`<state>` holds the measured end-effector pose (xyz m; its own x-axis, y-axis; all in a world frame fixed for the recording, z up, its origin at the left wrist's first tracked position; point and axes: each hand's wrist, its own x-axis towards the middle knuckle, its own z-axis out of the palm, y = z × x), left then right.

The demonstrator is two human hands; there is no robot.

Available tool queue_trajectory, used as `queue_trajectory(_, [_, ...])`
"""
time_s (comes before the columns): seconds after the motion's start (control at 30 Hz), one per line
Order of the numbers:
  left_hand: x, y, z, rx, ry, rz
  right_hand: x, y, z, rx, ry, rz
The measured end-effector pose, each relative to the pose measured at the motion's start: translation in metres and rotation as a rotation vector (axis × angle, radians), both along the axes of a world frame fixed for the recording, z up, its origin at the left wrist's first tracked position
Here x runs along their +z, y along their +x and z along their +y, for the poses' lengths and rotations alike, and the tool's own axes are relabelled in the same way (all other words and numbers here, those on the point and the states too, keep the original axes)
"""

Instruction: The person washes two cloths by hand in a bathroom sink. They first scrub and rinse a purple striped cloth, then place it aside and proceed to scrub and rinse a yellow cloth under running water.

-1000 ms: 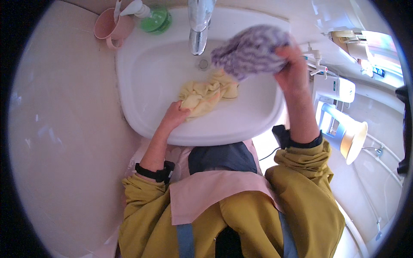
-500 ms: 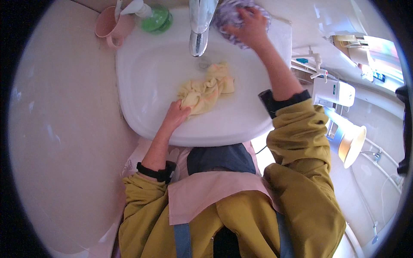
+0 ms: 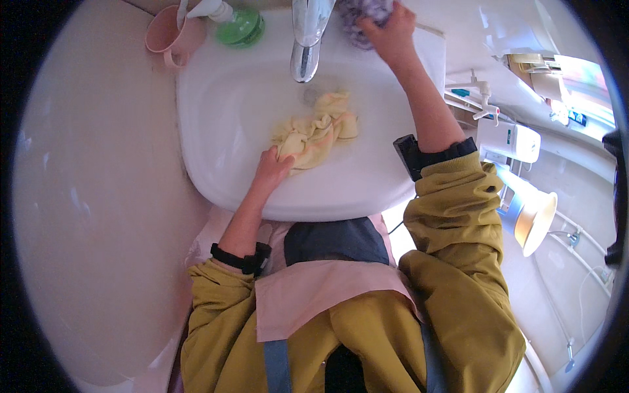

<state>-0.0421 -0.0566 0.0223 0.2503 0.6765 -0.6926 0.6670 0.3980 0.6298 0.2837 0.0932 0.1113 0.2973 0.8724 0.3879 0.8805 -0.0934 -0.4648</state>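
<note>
A wet, crumpled pale yellow cloth (image 3: 319, 136) with faint orange marks lies in the white washbasin (image 3: 226, 157). My left hand (image 3: 272, 169) is closed on its near left end, thumb on top. At the back right corner of the basin, beside the tap, is a bunched purple-and-white patterned cloth (image 3: 362, 21). My right hand (image 3: 395, 34) grips its right side with curled fingers, and part of that cloth is cut off by the upper edge of the view.
A chrome tap (image 3: 305, 56) hangs over the back of the basin. Left of it stand a green pump bottle (image 3: 242, 27) and a pink mug (image 3: 171, 34). A tiled wall (image 3: 98, 170) borders the left side. Pipes, a white valve (image 3: 483, 98) and a yellow-rimmed basin (image 3: 537, 223) are at the right.
My right hand has shifted slightly up and right and gathered the purple-and-white cloth into a smaller bunch. My left hand and the yellow cloth have barely moved.
</note>
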Motion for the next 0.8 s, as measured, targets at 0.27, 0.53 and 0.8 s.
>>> queue_trajectory(0.27, [0.018, 0.011, 0.001, 0.146, 0.305, 0.096, 0.005, 0.001, -0.016, 0.280, -0.346, -0.202])
queue_trajectory(0.53, [0.021, 0.003, -0.002, 0.233, 0.351, 0.110, 0.034, -0.030, -0.096, -0.018, -0.164, 0.419])
queue_trajectory(0.8, [0.003, 0.017, 0.006, 0.431, 0.145, 0.047, -0.142, -0.105, -0.143, 0.126, -0.566, 0.175])
